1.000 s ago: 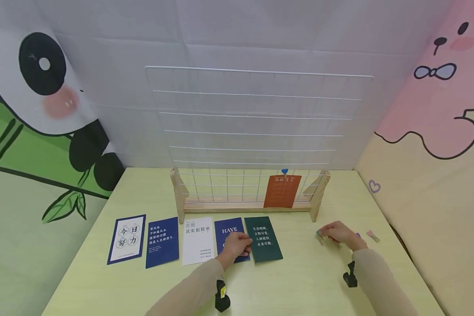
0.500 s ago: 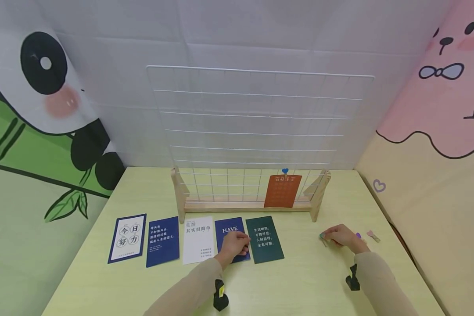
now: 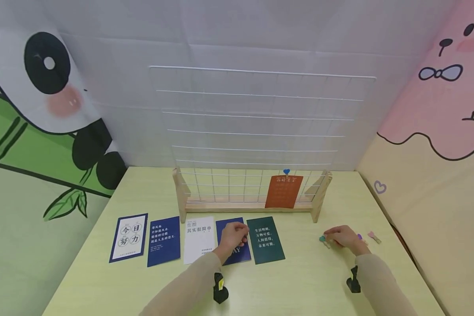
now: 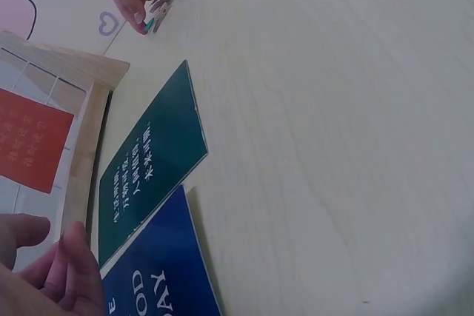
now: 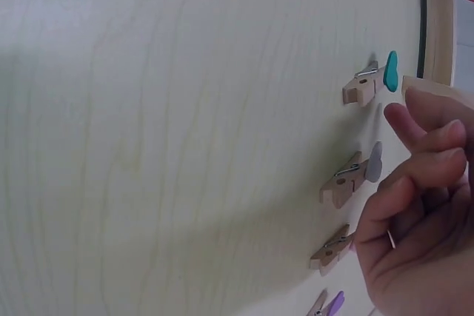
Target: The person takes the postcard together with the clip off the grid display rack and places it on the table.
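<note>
My left hand (image 3: 231, 240) hovers over a blue card (image 3: 240, 254) with white lettering, thumb and fingertips apart and nothing held. To its right lies a dark green card (image 3: 266, 243); in the left wrist view the green card (image 4: 159, 149) borders the blue card (image 4: 167, 260). My right hand (image 3: 342, 236) has loosely bent fingers beside a wooden clothespin with a green heart (image 3: 324, 241). A narrow gap shows between those fingers and the clothespin (image 5: 370, 79) in the right wrist view. More small clothespins lie under and beside that hand, among them one with a grey heart (image 5: 352, 175).
A white wire grid rack (image 3: 245, 207) on a wooden base stands behind the cards. An orange-red card (image 3: 284, 192) hangs on it from a blue heart clothespin (image 3: 286, 171). Left of my hand lie a white card (image 3: 197, 235), another blue card (image 3: 163, 241) and a blue-bordered card (image 3: 128, 238).
My right hand has let go of the green-heart clothespin, which now lies on the table. My left hand has shifted slightly back and up from the green card's edge.
</note>
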A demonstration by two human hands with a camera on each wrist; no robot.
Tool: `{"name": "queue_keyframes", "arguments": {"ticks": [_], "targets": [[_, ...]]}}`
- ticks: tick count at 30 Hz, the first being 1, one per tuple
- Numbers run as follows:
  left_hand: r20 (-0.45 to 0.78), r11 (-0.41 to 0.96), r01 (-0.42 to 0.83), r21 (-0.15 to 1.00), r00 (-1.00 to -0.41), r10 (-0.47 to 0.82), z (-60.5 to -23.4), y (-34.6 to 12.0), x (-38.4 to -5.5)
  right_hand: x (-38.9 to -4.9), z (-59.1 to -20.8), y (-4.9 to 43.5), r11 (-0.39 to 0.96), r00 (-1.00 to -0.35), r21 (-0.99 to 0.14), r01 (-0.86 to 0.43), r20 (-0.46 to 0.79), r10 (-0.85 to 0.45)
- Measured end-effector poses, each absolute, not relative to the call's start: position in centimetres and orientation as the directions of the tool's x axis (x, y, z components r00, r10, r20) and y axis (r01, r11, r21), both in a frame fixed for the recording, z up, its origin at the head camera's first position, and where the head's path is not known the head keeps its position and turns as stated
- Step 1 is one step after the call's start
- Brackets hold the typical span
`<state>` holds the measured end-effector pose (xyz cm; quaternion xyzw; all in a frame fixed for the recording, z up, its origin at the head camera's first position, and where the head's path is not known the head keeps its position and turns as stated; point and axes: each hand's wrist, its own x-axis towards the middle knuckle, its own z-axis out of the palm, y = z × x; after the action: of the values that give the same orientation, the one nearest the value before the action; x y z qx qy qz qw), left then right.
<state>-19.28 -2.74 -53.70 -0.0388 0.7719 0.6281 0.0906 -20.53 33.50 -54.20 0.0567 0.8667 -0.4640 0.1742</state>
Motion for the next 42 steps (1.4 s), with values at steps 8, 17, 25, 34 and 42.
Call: {"name": "queue_keyframes", "arguments": {"ticks": [8,17,25,34,42], "targets": [[-0.163,0.243,-0.144,0.959,-0.985,0.056,-52.8,-2.8,-20.0,-20.8,-52.9,33.3,0.535,-0.960,-0.818,0.209,-0.277,-0.049],[-0.118,0.274,-0.094,0.957,-0.990,0.073,-51.9,-2.6,-21.1,-21.9,-50.1,31.9,0.447,-0.974,-0.881,0.154,-0.212,-0.080],[-0.099,0.319,-0.071,0.945,-0.992,0.072,-51.2,-2.5,-21.5,-22.9,-48.3,30.0,0.428,-0.982,-0.900,0.079,-0.143,-0.120],[-0.011,0.389,0.023,0.921,-0.996,0.084,-50.1,-2.2,-22.3,-24.2,-46.1,27.6,0.426,-0.983,-0.905,0.000,-0.079,-0.167],[0.019,0.377,0.055,0.925,-0.995,0.097,-49.5,-1.7,-22.9,-24.9,-43.8,25.7,0.439,-0.981,-0.897,-0.046,-0.042,-0.189]]}}
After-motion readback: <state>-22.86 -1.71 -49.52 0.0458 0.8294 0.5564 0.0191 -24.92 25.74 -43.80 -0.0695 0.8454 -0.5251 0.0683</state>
